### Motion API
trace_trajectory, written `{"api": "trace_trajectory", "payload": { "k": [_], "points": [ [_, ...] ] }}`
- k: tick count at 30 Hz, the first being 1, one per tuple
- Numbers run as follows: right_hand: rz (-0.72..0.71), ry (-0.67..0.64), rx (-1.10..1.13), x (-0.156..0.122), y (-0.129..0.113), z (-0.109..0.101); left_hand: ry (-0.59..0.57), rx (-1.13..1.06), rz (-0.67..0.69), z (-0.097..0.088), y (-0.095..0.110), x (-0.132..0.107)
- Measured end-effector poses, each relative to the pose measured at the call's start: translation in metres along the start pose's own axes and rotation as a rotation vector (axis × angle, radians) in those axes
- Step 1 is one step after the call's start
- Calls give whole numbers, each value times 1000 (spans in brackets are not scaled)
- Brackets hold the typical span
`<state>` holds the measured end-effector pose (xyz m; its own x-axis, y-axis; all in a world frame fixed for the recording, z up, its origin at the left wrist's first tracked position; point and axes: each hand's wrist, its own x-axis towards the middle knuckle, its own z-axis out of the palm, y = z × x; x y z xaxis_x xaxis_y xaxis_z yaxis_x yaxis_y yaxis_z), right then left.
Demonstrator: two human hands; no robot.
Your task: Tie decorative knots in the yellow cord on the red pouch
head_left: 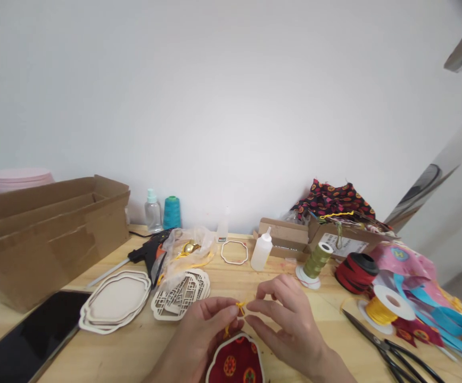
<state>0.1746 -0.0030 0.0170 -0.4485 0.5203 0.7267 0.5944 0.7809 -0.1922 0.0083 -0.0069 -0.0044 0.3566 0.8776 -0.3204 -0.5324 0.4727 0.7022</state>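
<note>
My left hand (201,332) and my right hand (290,324) meet at the near middle of the wooden table (255,276). Both pinch a short piece of yellow cord (239,308) between thumb and fingers. Just below them lies a red patterned fabric piece with a white rim (237,361), partly cut off by the frame's bottom edge. The cord runs down toward its top edge; whether it is attached I cannot tell.
A cardboard box (47,229), a stack of wooden plates (115,300) and lattice cut-outs (181,295) lie left. A dark tablet (31,338), glue gun (151,252), glue bottle (261,250), thread spools (316,260), red ribbon roll (354,271), scissors (390,348) and blue ribbons (446,314) surround the hands.
</note>
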Motion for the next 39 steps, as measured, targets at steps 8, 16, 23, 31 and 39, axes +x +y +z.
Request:
{"api": "trace_trajectory", "payload": {
  "k": [8, 16, 23, 31, 39],
  "points": [
    [5, 25, -112, 3, -8, 5, -27, 40, 44, -4, -5, 2],
    [-37, 55, -231, 4, -13, 11, 54, 167, 88, 1, -2, 3],
    [-24, 72, -264, 6, -14, 19, 128, 451, 235, 6, 4, 1],
    [167, 25, 53, 4, -15, 15, 102, 408, 174, 2, 1, 3],
    [198, 12, 249, -1, -2, 12, 69, 117, 108, 0, 0, 1]
  ]
}}
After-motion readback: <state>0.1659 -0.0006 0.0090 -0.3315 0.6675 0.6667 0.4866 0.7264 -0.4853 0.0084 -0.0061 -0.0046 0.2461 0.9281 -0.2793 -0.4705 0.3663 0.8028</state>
